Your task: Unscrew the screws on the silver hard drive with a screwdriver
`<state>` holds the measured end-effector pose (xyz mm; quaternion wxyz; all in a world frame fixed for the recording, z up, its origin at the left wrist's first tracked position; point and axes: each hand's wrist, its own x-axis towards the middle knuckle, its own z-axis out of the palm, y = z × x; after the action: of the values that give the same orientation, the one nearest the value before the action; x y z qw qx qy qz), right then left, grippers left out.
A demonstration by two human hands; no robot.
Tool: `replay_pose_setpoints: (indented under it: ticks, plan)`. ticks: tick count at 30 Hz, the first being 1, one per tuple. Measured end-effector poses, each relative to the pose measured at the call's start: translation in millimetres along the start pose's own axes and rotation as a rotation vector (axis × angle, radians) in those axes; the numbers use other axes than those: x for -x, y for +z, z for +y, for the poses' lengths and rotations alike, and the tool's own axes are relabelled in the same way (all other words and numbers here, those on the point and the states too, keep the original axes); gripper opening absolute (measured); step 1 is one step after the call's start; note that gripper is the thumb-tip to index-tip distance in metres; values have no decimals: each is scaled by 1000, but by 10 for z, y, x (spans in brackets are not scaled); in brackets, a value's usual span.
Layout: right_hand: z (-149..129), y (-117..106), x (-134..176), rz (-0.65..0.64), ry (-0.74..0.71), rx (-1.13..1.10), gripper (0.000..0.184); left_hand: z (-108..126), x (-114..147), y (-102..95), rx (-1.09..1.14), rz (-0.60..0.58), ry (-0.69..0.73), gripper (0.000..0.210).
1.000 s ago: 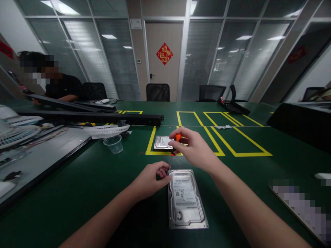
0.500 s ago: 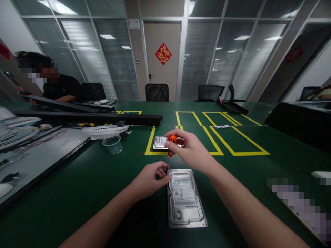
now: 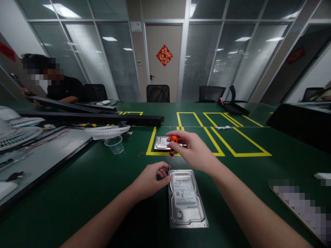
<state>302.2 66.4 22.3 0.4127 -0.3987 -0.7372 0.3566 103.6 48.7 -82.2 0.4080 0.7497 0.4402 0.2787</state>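
Note:
A silver hard drive lies flat on the green table, label side up. My right hand is closed around the orange-and-black handle of a screwdriver, held nearly upright. Its thin shaft points down to the drive's far left corner. At that same corner is my left hand, fingers curled and thumb against the drive's edge. Whatever lies right at the screwdriver's tip is too small to make out. Beyond my right hand sits a second hard drive, partly hidden by the fingers.
Yellow tape marks rectangles on the table. To the left are a clear plastic cup, a white basket-like tray, a large panel and long black rails. Another person sits at far left.
The whole view has shifted slightly. Both hands, the screwdriver and the near hard drive keep almost the same places relative to one another.

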Motion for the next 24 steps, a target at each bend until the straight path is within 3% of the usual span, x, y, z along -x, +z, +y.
replay_pose_setpoints:
  ticks: [19,24]
  plan:
    - [-56,-18,28,-20,-15,60,29,11,-2,-20,16,-7,-11,37]
    - [-86,-52,35,3,-8,59,29,0,-47,-28,31,24,-39,24]
